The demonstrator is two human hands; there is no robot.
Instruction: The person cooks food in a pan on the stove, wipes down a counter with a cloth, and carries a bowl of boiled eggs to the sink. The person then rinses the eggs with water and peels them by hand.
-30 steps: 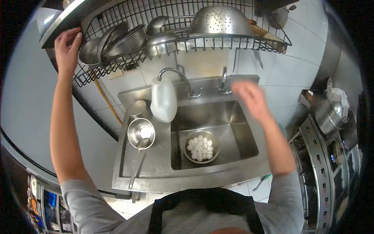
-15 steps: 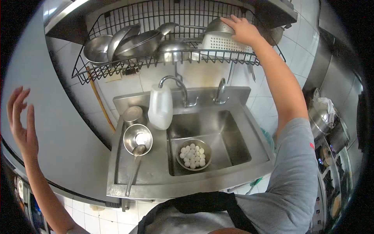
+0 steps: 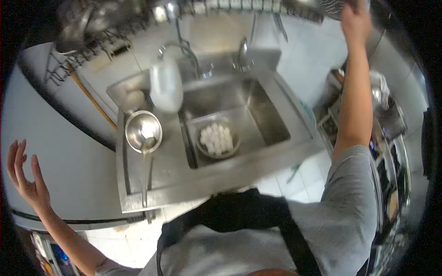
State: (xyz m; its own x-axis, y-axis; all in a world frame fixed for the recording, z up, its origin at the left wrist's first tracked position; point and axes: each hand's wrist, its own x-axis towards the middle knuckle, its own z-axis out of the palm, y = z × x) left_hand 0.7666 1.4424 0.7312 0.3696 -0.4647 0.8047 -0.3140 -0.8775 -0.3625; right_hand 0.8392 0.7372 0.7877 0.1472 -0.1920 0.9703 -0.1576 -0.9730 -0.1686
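Observation:
At the top right edge, my right hand (image 3: pixel 357 23) is closed on the rim of a perforated metal colander (image 3: pixel 332 7), most of it cut off by the frame and blurred. My left hand (image 3: pixel 28 177) is raised at the far left, fingers spread, holding nothing. Below and between them is a steel sink (image 3: pixel 262 108). A metal bowl (image 3: pixel 199 146) of white, egg-like balls (image 3: pixel 216 139) sits in its basin.
A steel bowl (image 3: pixel 133 131) with a ladle (image 3: pixel 145 177) across it stands on the left drainboard. A white plastic jug (image 3: pixel 166 89) hangs at the left faucet. Above runs a black wire rack (image 3: pixel 108 43) of metalware. A stove (image 3: pixel 391 161) lies right.
My right hand has moved right, off the rack, with the colander. The whole view has shifted, so the sink sits higher and further left. My left hand stays raised and spread.

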